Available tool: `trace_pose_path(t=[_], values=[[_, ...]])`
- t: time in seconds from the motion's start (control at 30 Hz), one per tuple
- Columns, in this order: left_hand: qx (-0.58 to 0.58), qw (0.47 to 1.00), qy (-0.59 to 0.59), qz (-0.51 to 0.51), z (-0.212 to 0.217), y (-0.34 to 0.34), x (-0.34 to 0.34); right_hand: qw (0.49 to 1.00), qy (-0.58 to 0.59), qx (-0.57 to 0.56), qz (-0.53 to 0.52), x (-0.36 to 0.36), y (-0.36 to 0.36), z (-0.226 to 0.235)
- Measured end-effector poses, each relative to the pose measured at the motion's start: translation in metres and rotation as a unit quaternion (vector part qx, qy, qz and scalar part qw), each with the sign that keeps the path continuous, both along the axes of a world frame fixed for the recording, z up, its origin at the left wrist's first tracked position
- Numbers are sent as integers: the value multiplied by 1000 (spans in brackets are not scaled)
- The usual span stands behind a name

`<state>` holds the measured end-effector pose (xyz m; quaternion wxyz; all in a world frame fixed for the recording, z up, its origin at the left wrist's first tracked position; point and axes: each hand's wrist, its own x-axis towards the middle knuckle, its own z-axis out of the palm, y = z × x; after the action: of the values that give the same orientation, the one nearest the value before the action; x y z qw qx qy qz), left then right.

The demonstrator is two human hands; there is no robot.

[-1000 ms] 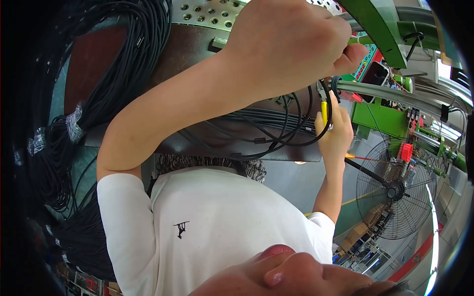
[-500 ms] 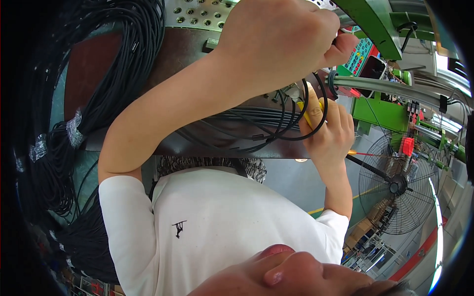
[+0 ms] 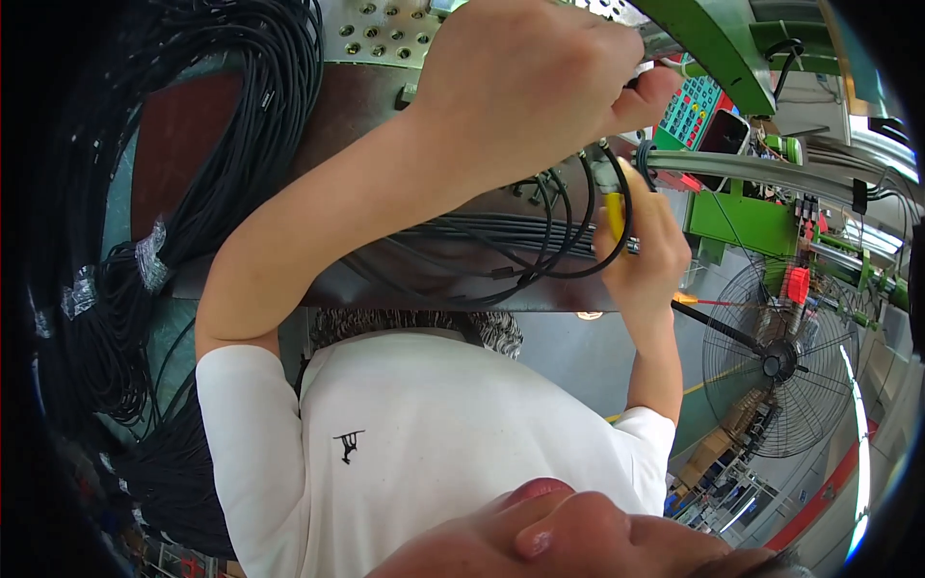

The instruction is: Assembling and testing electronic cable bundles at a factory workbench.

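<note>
My left hand (image 3: pixel 540 67) reaches over the dark work table (image 3: pixel 332 120), its fingers curled closed. What it grips is hidden behind the hand. Below it, my right hand (image 3: pixel 650 236) is wrapped round yellow-handled pliers (image 3: pixel 615 210), whose grey metal head points up beneath the left hand. Thin black cables (image 3: pixel 540 275) loop past the pliers and run up under the left wrist. Several small metal cable ends (image 3: pixel 544 183) show beside the left forearm. Whether the plier jaws touch a cable cannot be made out.
Thick bundles of black cable (image 3: pixel 255 125) hang at the left, tied with clear wrap (image 3: pixel 151 255). A perforated metal plate (image 3: pixel 385 34) lies at the far side. Right of my hands stand a green machine frame (image 3: pixel 713 48), a button panel (image 3: pixel 689 111), a phone (image 3: pixel 723 140) and a large fan (image 3: pixel 776 361).
The pliers have turned more upright in my right hand, and their handles look closer together. My left hand has shifted slightly left.
</note>
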<state>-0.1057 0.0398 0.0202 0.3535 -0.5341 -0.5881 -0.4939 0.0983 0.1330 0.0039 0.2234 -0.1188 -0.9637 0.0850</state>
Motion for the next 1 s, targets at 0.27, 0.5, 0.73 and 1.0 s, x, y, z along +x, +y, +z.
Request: trace_pose_path(t=[0.27, 0.5, 0.73, 1.0], values=[[-115, 988, -101, -11, 3, -7, 17, 967, -189, 46, -166, 35, 38, -32], [-109, 991, -81, -22, -6, -2, 19, 998, 3, 43, -48, 24, 18, 19], [-117, 988, -98, -35, -1, -3, 26, 987, -62, 142, 36, 16, 5, 58], [-113, 989, -91, -36, -2, -3, 23, 970, -108, 219, 15, 7, -3, 64]])
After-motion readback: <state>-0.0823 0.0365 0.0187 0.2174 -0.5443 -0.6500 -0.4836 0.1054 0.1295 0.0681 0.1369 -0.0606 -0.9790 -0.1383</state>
